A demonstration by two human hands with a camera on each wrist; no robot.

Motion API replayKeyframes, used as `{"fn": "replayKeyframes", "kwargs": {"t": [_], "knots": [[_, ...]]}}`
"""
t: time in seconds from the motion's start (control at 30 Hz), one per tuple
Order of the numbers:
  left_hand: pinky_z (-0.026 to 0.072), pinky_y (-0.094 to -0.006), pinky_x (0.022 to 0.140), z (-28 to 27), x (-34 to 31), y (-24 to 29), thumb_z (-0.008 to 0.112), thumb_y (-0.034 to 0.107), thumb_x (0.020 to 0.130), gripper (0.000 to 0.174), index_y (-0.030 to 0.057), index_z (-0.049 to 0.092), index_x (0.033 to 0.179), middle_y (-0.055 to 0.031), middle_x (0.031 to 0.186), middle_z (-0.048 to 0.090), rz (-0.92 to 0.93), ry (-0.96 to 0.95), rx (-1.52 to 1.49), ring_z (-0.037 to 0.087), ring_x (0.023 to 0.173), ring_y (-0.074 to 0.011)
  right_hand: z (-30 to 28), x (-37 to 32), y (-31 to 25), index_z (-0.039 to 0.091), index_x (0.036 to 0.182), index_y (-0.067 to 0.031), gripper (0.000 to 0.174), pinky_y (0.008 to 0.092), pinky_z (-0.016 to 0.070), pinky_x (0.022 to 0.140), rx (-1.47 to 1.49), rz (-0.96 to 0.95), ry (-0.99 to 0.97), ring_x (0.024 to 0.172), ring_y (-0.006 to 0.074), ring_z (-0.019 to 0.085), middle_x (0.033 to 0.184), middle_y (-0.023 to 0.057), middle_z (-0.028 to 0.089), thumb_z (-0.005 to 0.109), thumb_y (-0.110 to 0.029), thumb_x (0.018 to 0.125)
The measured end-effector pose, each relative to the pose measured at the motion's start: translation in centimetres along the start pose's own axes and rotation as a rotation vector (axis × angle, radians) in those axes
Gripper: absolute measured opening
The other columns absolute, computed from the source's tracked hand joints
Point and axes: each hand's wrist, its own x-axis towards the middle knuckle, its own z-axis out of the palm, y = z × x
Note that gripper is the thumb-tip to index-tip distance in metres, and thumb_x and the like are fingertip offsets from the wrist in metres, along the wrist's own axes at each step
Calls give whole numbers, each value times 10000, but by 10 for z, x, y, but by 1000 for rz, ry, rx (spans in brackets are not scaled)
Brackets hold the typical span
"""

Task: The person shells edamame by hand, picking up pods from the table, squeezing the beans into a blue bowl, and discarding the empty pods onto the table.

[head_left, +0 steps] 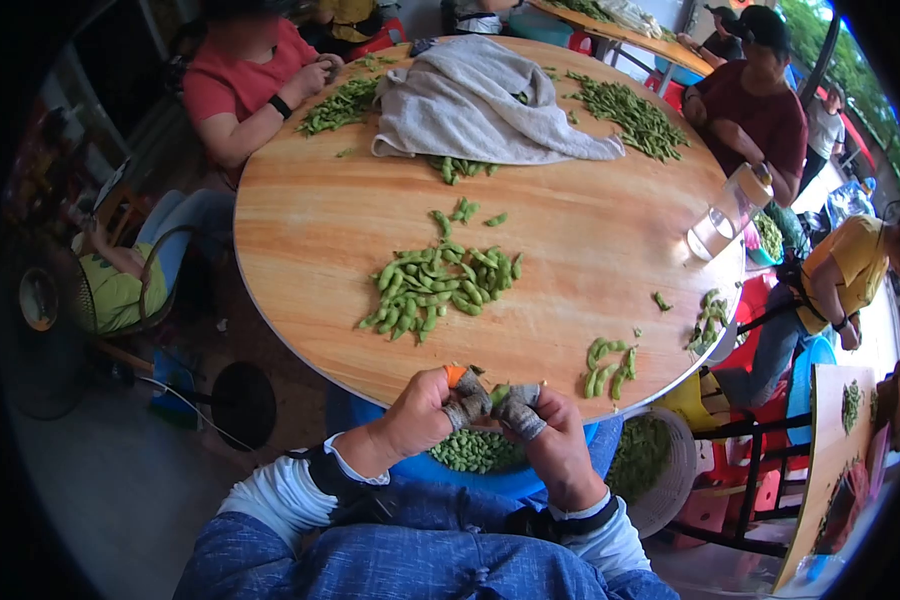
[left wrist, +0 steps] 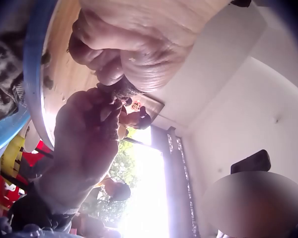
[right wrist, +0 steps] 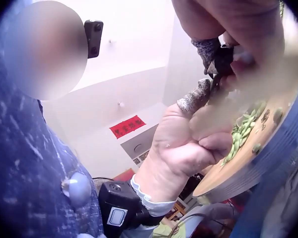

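Note:
Both hands meet just off the table's near edge, thumbs and fingertips close together. Between them shows a small piece of green soybean pod (head_left: 500, 393). My left hand (head_left: 410, 418) pinches at the pod's left side; grey wrapping covers its thumb and an orange cover sits on one finger. From the other side my right hand (head_left: 562, 445) pinches the pod, its thumb also wrapped in grey. Fingers hide most of the pod in both wrist views. Below the hands, a blue basin (head_left: 515, 483) holds shelled green beans (head_left: 477, 452).
A pile of pods (head_left: 435, 285) lies ahead on the round wooden table (head_left: 310, 220), with a few pods (head_left: 608, 366) at right. Farther back are a grey cloth (head_left: 470, 100) over pods and a clear bottle (head_left: 720, 222). A white basket (head_left: 670, 470) stands right of the basin. Other people sit around.

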Motion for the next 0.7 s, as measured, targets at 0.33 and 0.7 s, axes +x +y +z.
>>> {"fn": "replayKeyframes", "kwargs": {"t": [0.33, 0.7], "knots": [[419, -222, 691, -12, 7, -30, 516, 41, 822, 81, -3, 534, 887, 8, 834, 556, 58, -95, -54, 499, 783, -54, -3, 9, 21, 538, 904, 18, 100, 238, 442, 703, -83, -94, 35, 750, 108, 550, 821, 35, 591, 515, -14, 812], [445, -355, 561, -3, -9, -8, 550, 13, 598, 293, -1, 509, 888, -131, 696, 540, 605, -20, 1177, 566, 656, -299, -8, 0, 18, 545, 871, 15, 79, 219, 424, 677, -67, -120, -57, 735, 88, 520, 812, 13, 577, 531, -40, 816]]}}
